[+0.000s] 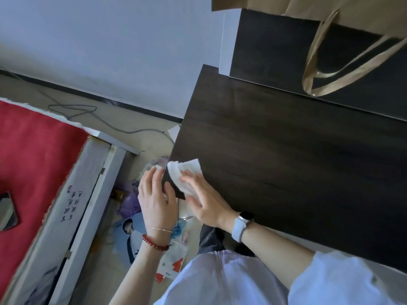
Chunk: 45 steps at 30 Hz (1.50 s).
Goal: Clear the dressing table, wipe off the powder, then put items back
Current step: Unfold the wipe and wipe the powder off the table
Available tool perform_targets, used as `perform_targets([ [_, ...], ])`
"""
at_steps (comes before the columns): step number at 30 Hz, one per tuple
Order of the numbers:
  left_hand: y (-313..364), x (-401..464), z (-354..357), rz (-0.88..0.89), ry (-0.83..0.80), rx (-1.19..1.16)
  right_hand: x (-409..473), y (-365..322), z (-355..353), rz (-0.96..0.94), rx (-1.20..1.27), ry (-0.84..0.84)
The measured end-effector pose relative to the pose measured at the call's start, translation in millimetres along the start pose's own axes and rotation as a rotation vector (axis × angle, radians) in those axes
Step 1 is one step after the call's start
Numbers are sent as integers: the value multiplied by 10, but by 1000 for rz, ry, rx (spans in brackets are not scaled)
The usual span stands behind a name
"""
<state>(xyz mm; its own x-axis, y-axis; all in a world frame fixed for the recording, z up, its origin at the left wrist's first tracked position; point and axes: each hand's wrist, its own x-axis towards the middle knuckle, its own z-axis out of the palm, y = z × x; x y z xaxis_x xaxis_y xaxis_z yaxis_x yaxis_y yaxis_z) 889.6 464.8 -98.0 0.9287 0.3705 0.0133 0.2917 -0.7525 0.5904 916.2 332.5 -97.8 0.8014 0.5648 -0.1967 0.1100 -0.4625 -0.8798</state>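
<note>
The dark wood dressing table [286, 161] fills the right half of the view, its top bare. At its near left corner my right hand [204, 199], with a watch on the wrist, presses a white tissue [187, 172] flat on the tabletop. Just off the table's left edge my left hand [156, 194] is cupped against that corner, thumb on the edge, with a bit of white tissue showing above its fingertips. No powder is visible on the wood.
A brown paper bag [330, 12] with ribbon handles hangs over the raised dark shelf [275, 51] at the back. On the floor to the left lie a purple bag [132, 201], printed paper bags [132, 238] and a cable. A red-covered bed [33, 161] stands far left.
</note>
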Motion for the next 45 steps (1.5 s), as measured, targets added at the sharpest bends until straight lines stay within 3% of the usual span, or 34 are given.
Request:
perform_targets([
  [4,217,-233,258,311,-126,97,-268,78,-224,106,29,85],
  [9,389,-197,169,142,149,-98,-475,200,-288,108,82,130],
  [11,433,-186,119,238,158,-23,-516,206,-338,127,172,278],
  [14,507,-299,249,426,-83,139,-576,322,-433,158,-16,554],
  [16,509,-435,429,474,-307,299,-645,458,-475,213,-269,554],
  [19,383,-474,576,432,-434,479,-782,621,-495,266,-482,481],
  [28,122,161,348,82,-339,484,-944,777,-530,323,-710,375],
  [37,830,-395,953,620,-514,475,-1665,1031,-874,557,-704,514],
  [45,1805,-1322,1663,895,-579,507,-2919,1488,-1362,792,-604,766],
])
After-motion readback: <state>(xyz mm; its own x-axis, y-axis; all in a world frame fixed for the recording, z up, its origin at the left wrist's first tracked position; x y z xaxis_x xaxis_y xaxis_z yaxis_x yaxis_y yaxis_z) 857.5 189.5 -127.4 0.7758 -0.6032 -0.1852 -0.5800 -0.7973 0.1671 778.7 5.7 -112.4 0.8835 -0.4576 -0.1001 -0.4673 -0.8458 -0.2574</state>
